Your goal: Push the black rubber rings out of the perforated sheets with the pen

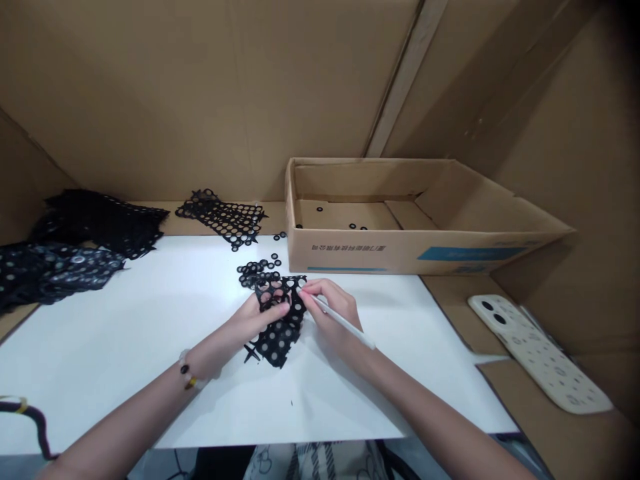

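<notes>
A black perforated sheet [281,333], full of round holes and ragged along its edges, is gripped by my left hand [263,313], thumb on top. My right hand [333,308] is closed around a slim white pen-like stick [345,324], whose tip meets the sheet near its upper right edge. The tip itself is partly hidden by my fingers. Just beyond the sheet lies a loose pile of small black rings [255,272]. A black star-shaped scrap [251,353] sticks out at the sheet's lower left.
An open cardboard box [350,252] stands at the back right with several black rings inside. Another perforated sheet [225,217] lies at the back. Stacked black sheets [105,217] and speckled sheets [60,270] are at left. A phone [540,353] lies at right.
</notes>
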Demonstrator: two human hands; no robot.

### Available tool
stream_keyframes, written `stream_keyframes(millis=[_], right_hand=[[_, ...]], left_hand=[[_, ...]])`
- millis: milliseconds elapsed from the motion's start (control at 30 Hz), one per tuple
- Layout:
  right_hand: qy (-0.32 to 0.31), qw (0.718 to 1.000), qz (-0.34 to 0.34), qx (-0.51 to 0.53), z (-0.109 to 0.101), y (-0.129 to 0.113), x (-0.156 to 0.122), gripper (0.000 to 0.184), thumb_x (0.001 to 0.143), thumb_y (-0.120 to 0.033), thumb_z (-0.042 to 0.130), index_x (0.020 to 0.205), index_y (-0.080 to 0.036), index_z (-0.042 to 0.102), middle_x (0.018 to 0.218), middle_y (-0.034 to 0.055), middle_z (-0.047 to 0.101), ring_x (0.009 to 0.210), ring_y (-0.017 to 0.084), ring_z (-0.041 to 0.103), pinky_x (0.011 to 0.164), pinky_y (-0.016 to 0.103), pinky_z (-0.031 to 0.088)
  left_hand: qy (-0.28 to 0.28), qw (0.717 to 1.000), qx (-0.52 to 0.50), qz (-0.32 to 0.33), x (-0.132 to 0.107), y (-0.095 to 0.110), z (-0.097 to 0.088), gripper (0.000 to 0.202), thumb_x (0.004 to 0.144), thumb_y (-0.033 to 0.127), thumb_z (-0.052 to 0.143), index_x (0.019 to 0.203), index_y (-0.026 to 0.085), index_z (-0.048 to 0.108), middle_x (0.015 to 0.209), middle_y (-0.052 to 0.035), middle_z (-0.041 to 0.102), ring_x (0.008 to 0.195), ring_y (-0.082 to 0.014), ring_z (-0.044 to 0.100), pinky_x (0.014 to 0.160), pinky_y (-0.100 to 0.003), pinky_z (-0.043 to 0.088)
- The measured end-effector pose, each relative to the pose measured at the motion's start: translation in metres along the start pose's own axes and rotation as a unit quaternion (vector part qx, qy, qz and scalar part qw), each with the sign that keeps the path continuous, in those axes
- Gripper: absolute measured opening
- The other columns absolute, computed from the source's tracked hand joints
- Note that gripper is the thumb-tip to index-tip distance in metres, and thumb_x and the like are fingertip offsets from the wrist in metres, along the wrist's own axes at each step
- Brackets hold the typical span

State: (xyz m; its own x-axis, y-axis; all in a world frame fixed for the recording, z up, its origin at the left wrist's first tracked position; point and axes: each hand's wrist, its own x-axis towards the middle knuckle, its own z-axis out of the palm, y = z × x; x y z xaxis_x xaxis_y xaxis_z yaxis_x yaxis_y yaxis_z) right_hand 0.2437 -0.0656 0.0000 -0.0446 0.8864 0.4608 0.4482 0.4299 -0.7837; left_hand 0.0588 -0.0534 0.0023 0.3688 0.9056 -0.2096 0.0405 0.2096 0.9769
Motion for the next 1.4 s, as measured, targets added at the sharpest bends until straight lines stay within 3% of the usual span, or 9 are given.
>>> stream_keyframes(millis=[133, 267, 500, 667, 767, 967, 1200, 1300, 1400], right_hand=[[-0.052, 0.999, -0.008, -0.004, -0.001, 0.002, 0.003, 0.011, 0.089, -0.023, 0.056, 0.078, -0.022, 0.056, 0.098, 0.0055, 0.068, 0.094, 0.021, 0.064, 0.084, 0.034, 0.048], [-0.102, 0.995, 0.015, 0.007, -0.002, 0.003, 0.004, 0.011, 0.089, -0.024, 0.055, 0.078, -0.022, 0.056, 0.086, 0.0025, 0.067, 0.079, 0.018, 0.063, 0.074, 0.03, 0.048], [-0.068, 0.997, -0.02, 0.031, -0.005, 0.002, 0.002, 0.011, 0.09, -0.024, 0.055, 0.079, -0.022, 0.054, 0.091, 0.0048, 0.067, 0.085, 0.018, 0.065, 0.077, 0.03, 0.049], [-0.07, 0.996, -0.051, 0.034, -0.002, -0.002, 0.0, 0.011, 0.09, -0.022, 0.055, 0.078, -0.022, 0.055, 0.089, 0.0051, 0.068, 0.085, 0.019, 0.065, 0.079, 0.031, 0.05], [-0.062, 0.996, -0.044, 0.048, -0.001, -0.002, -0.001, 0.01, 0.089, -0.022, 0.056, 0.078, -0.022, 0.056, 0.089, 0.005, 0.069, 0.084, 0.019, 0.066, 0.079, 0.032, 0.051], [-0.067, 0.994, -0.022, 0.081, 0.001, -0.002, -0.003, 0.009, 0.089, -0.022, 0.057, 0.08, -0.022, 0.058, 0.091, 0.0048, 0.069, 0.087, 0.018, 0.067, 0.08, 0.03, 0.051], [-0.06, 0.994, 0.044, 0.075, -0.003, -0.009, -0.003, 0.012, 0.091, -0.027, 0.054, 0.08, -0.021, 0.055, 0.091, 0.0042, 0.067, 0.086, 0.019, 0.064, 0.077, 0.03, 0.049], [-0.038, 0.992, 0.092, 0.083, -0.009, -0.008, 0.0, 0.016, 0.093, -0.03, 0.052, 0.08, -0.022, 0.053, 0.088, 0.003, 0.067, 0.081, 0.018, 0.063, 0.072, 0.029, 0.048], [-0.023, 0.991, 0.098, 0.092, -0.013, -0.006, 0.001, 0.017, 0.092, -0.031, 0.053, 0.078, -0.021, 0.052, 0.089, 0.0028, 0.067, 0.081, 0.018, 0.062, 0.071, 0.029, 0.047]], left_hand=[[-0.005, 0.994, 0.087, 0.067, 0.001, -0.001, -0.001, 0.043, 0.078, 0.036, 0.071, 0.116, 0.021, 0.058, 0.119, -0.0067, 0.065, 0.111, -0.0259, 0.058, 0.096, -0.037, 0.044], [0.019, 0.973, 0.193, 0.129, 0.01, -0.002, -0.005, 0.023, 0.084, 0.036, 0.063, 0.097, 0.017, 0.061, 0.098, -0.0064, 0.067, 0.095, -0.0234, 0.062, 0.086, -0.036, 0.047], [0.25, 0.868, 0.369, 0.219, 0.014, -0.004, -0.019, 0.038, 0.075, 0.038, 0.071, 0.095, 0.02, 0.045, 0.097, -0.0042, 0.052, 0.09, -0.0211, 0.049, 0.079, -0.035, 0.042], [0.149, 0.794, 0.519, 0.279, 0.007, 0.005, -0.015, 0.019, 0.087, 0.029, 0.057, 0.072, 0.019, 0.053, 0.075, -0.0008, 0.055, 0.083, -0.02, 0.046, 0.082, -0.04, 0.031], [0.16, 0.775, 0.539, 0.288, 0.007, 0.008, -0.014, 0.016, 0.087, 0.032, 0.059, 0.078, 0.021, 0.065, 0.08, -0.0033, 0.061, 0.087, -0.0223, 0.047, 0.083, -0.042, 0.029], [0.112, 0.816, 0.508, 0.252, 0.008, 0.007, -0.014, 0.016, 0.086, 0.031, 0.059, 0.076, 0.02, 0.065, 0.082, -0.0028, 0.066, 0.091, -0.0226, 0.049, 0.087, -0.042, 0.031], [0.002, 0.918, 0.328, 0.22, 0.018, 0.007, -0.025, 0.029, 0.089, 0.03, 0.049, 0.065, 0.018, 0.06, 0.073, -0.0032, 0.062, 0.081, -0.0201, 0.051, 0.08, -0.035, 0.039], [0.074, 0.957, 0.208, 0.189, 0.03, 0.005, -0.043, 0.027, 0.083, 0.031, 0.05, 0.061, 0.018, 0.057, 0.069, -0.0029, 0.06, 0.074, -0.019, 0.054, 0.073, -0.032, 0.042], [0.183, 0.948, 0.224, 0.133, 0.04, 0.003, -0.063, 0.029, 0.084, 0.034, 0.045, 0.062, 0.019, 0.056, 0.065, -0.0023, 0.059, 0.069, -0.0194, 0.053, 0.067, -0.031, 0.041]])
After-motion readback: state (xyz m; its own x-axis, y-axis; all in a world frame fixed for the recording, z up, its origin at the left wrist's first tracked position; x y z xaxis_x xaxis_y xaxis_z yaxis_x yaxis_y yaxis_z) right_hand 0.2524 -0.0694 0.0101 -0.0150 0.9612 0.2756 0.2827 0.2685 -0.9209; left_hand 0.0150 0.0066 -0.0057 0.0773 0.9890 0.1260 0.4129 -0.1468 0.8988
